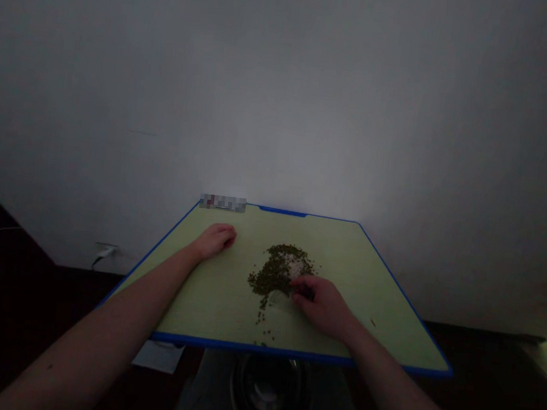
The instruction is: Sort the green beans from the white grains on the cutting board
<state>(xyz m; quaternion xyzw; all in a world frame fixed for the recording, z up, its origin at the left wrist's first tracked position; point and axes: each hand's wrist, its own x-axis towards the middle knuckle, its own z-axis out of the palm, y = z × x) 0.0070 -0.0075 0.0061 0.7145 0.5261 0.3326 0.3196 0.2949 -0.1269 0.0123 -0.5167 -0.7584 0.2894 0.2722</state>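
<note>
A heap of small dark green beans (270, 276) lies near the middle of a pale green cutting board (213, 303) with a blue rim. A patch of white grains (293, 265) sits in the heap, and a thin trail of stray beans (261, 315) runs toward the front edge. My right hand (321, 306) rests at the heap's lower right, its curled fingertips touching the beans. Whether it pinches any is hidden. My left hand (215, 241) lies loosely curled on the bare board, left of the heap, holding nothing.
A round dark bowl (269, 395) stands below the board's front edge, on a grey surface. A white paper (158, 356) lies near it. A plug sits in a wall socket (105, 251) at left. A tiny orange speck (373, 321) lies on the board.
</note>
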